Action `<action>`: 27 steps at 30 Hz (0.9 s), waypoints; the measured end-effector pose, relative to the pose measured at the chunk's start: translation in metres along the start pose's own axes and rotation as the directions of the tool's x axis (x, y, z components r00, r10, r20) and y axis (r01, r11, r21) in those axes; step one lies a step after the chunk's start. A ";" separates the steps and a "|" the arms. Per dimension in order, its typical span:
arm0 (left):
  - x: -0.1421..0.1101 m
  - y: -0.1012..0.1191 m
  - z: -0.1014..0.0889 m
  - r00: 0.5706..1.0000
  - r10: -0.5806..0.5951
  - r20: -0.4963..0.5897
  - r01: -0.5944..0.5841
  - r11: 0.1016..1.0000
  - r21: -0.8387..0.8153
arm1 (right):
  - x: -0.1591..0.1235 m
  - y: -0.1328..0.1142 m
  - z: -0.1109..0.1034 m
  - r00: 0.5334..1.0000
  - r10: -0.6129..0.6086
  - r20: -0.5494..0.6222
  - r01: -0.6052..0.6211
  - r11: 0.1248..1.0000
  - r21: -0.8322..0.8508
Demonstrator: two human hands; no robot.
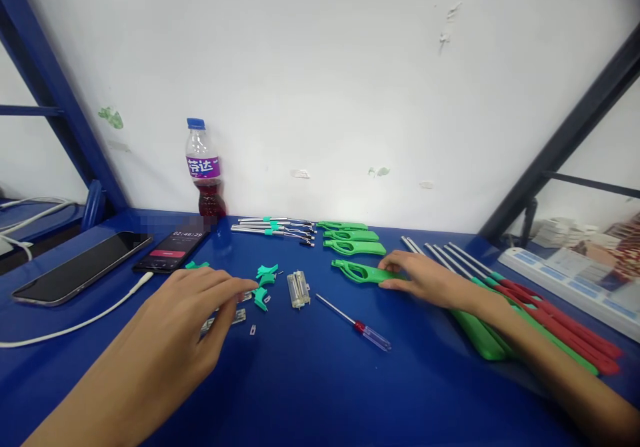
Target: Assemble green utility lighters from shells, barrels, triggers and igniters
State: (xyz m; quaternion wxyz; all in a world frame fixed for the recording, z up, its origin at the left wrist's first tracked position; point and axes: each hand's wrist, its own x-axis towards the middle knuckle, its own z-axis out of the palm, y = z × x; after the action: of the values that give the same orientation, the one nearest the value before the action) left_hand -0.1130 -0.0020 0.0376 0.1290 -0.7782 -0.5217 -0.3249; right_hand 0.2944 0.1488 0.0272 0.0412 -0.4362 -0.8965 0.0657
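Green handle shell (374,275): right hand (427,279) pinches right end; keep level. Left hand (185,310) half-curled at teal plastic part (261,297), hold unclear.

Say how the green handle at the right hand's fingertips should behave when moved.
The green handle is probably light for its size: it looks like plastic with an opening through it. It is likely stiff, judging by its moulded shape. Long and flat-looking, it seems likelier to slide than roll.
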 end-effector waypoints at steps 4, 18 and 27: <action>-0.002 0.000 0.001 1.000 -0.020 0.024 0.020 1.000 -0.016 | -0.012 -0.007 -0.003 0.999 0.000 -0.040 0.000 1.000 0.011; -0.008 -0.014 -0.003 0.989 -0.133 0.067 0.134 0.991 -0.019 | -0.058 -0.125 0.001 0.976 -0.214 -0.028 0.214 0.977 0.005; 0.002 -0.004 0.000 0.991 -0.104 0.090 0.102 0.995 0.023 | -0.035 -0.079 -0.007 0.985 -0.011 -0.171 0.024 0.997 0.075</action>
State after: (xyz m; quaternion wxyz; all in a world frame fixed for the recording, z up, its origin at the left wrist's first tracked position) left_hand -0.1163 0.0005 0.0383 0.0951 -0.7631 -0.5694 -0.2905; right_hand 0.2557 0.0732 0.0455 0.1352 -0.4303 -0.8903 0.0621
